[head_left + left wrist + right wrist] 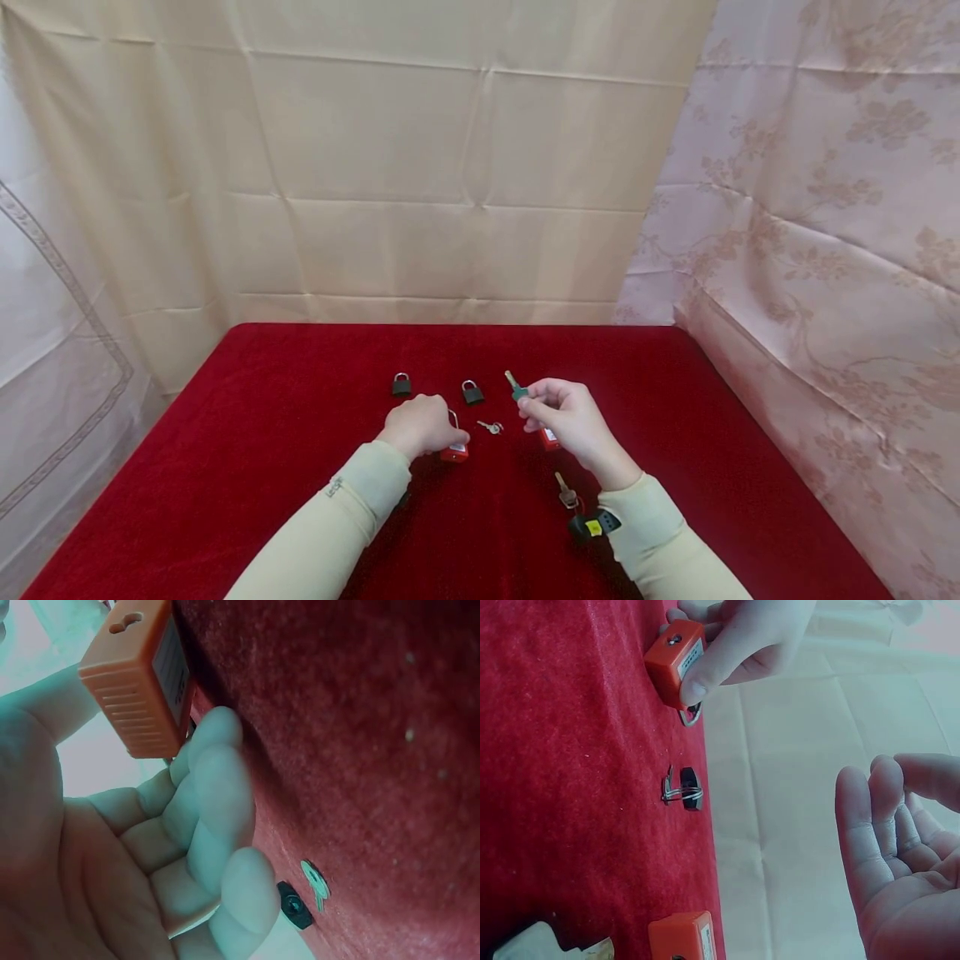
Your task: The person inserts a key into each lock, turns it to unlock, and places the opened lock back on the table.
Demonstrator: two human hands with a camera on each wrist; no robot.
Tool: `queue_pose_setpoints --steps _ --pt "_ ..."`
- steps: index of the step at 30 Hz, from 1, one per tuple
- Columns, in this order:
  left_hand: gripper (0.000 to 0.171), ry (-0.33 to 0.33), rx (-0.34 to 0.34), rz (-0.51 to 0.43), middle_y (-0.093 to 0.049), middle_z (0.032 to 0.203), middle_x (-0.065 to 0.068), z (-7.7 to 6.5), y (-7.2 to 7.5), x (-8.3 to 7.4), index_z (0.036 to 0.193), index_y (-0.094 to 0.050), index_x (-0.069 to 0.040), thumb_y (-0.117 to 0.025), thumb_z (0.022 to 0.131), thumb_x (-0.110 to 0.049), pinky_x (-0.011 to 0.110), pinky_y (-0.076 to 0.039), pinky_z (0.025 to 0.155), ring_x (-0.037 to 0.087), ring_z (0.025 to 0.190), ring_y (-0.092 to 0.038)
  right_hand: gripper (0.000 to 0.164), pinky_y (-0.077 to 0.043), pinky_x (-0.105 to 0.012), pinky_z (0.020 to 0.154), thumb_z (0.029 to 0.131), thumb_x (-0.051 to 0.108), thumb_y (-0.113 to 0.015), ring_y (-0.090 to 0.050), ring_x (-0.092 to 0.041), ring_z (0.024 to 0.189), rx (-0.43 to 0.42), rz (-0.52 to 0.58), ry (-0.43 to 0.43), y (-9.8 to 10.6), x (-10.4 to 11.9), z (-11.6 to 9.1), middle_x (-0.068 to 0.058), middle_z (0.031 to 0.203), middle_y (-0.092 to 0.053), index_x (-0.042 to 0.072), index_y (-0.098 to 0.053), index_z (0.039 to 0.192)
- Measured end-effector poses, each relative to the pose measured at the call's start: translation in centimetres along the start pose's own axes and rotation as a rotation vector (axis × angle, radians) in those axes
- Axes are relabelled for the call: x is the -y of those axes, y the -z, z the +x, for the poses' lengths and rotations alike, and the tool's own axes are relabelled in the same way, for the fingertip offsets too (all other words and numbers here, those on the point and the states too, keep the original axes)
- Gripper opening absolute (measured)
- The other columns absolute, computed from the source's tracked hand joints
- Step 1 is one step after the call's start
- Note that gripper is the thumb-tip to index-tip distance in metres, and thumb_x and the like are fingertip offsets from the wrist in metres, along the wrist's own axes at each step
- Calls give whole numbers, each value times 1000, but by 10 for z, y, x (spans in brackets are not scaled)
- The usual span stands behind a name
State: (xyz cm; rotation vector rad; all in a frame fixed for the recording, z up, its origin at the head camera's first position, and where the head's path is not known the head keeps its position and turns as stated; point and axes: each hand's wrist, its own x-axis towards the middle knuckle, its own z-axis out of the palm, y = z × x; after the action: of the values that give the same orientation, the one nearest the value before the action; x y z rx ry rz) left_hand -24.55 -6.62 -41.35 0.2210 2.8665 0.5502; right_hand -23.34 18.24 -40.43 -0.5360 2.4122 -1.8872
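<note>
In the head view, my left hand [422, 425] grips a red padlock [454, 453], thumb along its side and shackle pointing away. The left wrist view shows the padlock's keyhole end [126, 624] near the thumb, its label facing the cloth. My right hand [567, 417] is raised over the table and pinches a key [516, 385] with a green head, its brass blade pointing up and left. That key is hidden in the right wrist view. A second red padlock [551, 439] lies partly behind the right hand. Between the hands is a small silver key bunch [491, 427].
Two black padlocks [401, 385] lie farther back on the red cloth [315, 375]. Another key [567, 493] with a brass blade lies near the right cuff, beside a black wrist device [609, 521]. Curtains [450, 167] hang behind the table and along its sides.
</note>
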Motion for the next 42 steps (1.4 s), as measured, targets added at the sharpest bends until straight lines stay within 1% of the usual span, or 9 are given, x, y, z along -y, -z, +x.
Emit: queue_pose_setpoints --steps 4,7,14,17,23,30,34,37,42 --pt "32 -6 -13 -6 -61 67 2 0 -1 -1 68 -64 -16 -76 86 -40 35 -45 54 17 61 -57 16 -60 -35 72 95 7 -72 -71 -29 74 3 0 0 0 0 0 -17 91 -72 -5 -69 105" --pt "30 -12 -6 -44 -61 67 3 0 -1 0 70 -64 -15 -77 86 -38 34 -46 55 18 61 -58 16 -60 -35 72 95 7 -72 -71 -29 74 5 3 1 0 -1 -1 -16 90 -72 -5 -69 105" --pt "31 -14 53 -187 -63 62 6 3 0 7 75 -64 -10 -80 86 -33 30 -45 49 20 53 -60 14 -61 -37 72 96 7 -70 -71 -29 73 13 14 -1 1 -2 1 -23 93 -72 -4 -71 105" --pt "30 -29 80 -224 -64 63 6 5 1 9 78 -63 -9 -81 86 -33 30 -45 48 20 54 -62 14 -61 -38 72 96 7 -70 -71 -28 72 18 22 -5 0 -2 2 -21 91 -72 -4 -71 104" --pt "30 -97 98 -236 -66 60 5 6 1 12 69 -67 -9 -80 87 -29 29 -47 46 20 54 -64 15 -61 -39 71 96 9 -71 -71 -27 72 27 26 -16 -1 -3 2 -18 90 -73 -5 -70 103" --pt "32 -169 132 -319 -65 58 6 6 1 14 62 -69 -7 -80 87 -24 27 -45 46 14 48 -54 13 -60 -36 69 95 9 -72 -70 -25 70 11 -10 -16 3 -4 -2 -18 91 -72 -2 -74 102" --pt "32 -165 118 -355 -63 58 4 4 4 17 65 -68 -7 -80 88 -24 25 -42 48 11 50 -50 15 -61 -37 71 95 9 -72 -71 -26 71 26 -1 -14 2 -4 -2 -16 91 -73 -4 -73 103" --pt "27 -168 93 -391 -64 62 2 4 9 19 71 -69 -9 -79 90 -25 26 -42 52 11 56 -51 16 -61 -37 72 95 8 -72 -71 -27 72 23 9 -14 1 -2 -2 -17 92 -73 -5 -72 104" --pt "17 -210 5 -448 -67 72 0 6 15 17 83 -71 -10 -76 91 -24 29 -47 59 13 65 -56 15 -61 -38 72 95 4 -71 -72 -27 72 -1 51 -4 2 2 -1 -19 90 -72 -8 -69 103"
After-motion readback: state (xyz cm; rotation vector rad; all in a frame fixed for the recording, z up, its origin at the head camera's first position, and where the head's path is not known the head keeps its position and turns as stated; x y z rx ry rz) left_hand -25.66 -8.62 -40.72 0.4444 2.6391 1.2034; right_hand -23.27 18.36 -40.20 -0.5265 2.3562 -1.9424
